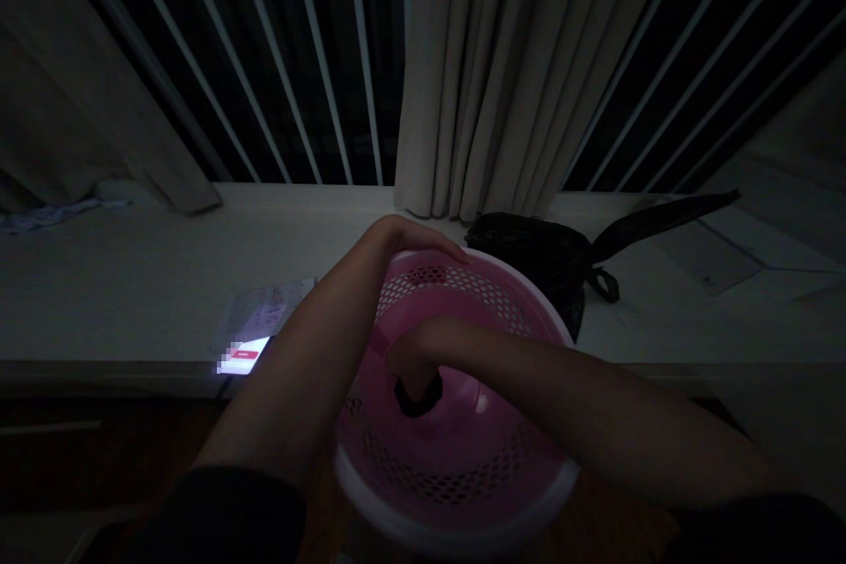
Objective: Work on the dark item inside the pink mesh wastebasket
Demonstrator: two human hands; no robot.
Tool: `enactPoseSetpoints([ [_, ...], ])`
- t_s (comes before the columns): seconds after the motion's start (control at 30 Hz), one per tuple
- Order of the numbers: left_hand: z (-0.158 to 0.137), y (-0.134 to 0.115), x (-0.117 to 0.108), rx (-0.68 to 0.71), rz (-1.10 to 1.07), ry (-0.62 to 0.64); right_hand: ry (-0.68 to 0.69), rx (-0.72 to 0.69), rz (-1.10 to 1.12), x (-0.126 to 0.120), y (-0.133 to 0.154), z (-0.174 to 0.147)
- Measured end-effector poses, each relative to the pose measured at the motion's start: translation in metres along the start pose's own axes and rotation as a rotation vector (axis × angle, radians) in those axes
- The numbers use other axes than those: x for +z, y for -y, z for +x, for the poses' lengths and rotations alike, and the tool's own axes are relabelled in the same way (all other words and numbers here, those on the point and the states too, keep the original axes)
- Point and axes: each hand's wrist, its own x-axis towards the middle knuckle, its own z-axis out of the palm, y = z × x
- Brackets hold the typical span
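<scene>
A pink laundry basket (522, 308) with a pale rim and perforated sides tilts toward me, its inside in view. My left hand (426, 236) lies over the far rim, fingers closed along its edge and partly hidden. Down inside the basket reaches my right hand (415, 361), its fingers bent and pointing at the bottom. They are closed at a small dark item (419, 401) on the basket floor; whether it is cloth or something else is too dim to tell.
Behind the basket a black plastic bag (542, 251) with its handle sticking up rests on the white window ledge (132, 291). A lit phone screen (244, 356) and a clear packet (264, 304) lie left. Curtains (476, 70) and window bars (317, 53) stand behind.
</scene>
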Motion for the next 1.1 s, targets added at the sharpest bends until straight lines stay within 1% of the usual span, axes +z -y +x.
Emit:
enactPoseSetpoints([
  [0.1, 0.001, 0.001, -0.001, 0.023, 0.013, 0.001, 0.042, -0.013, -0.060, 0.000, 0.000, -0.001],
  [0.2, 0.002, 0.001, -0.002, 0.038, 0.040, -0.003, 0.039, -0.022, -0.075, 0.000, -0.001, -0.001],
  [0.4, 0.004, 0.003, -0.005, -0.019, 0.070, -0.098, 0.046, -0.013, -0.076, 0.002, -0.005, 0.004],
  [0.57, 0.005, 0.002, -0.008, -0.064, 0.047, -0.013, 0.044, -0.016, -0.089, 0.004, -0.006, 0.005],
  [0.63, 0.002, -0.001, -0.006, -0.068, 0.053, 0.003, 0.040, -0.017, -0.090, 0.004, -0.007, 0.006],
  [0.73, -0.002, -0.007, -0.002, -0.067, 0.090, -0.013, 0.044, -0.028, -0.097, 0.005, -0.008, 0.008],
  [0.83, -0.005, -0.010, 0.000, -0.033, 0.142, -0.049, 0.050, -0.035, -0.090, 0.006, -0.008, 0.010],
  [0.97, -0.005, -0.012, 0.000, -0.015, 0.210, -0.067, 0.027, -0.030, -0.084, 0.005, -0.005, 0.006],
  [1.1, -0.006, -0.012, 0.000, -0.018, 0.232, -0.073, 0.053, -0.017, -0.112, 0.004, -0.002, 0.002],
])
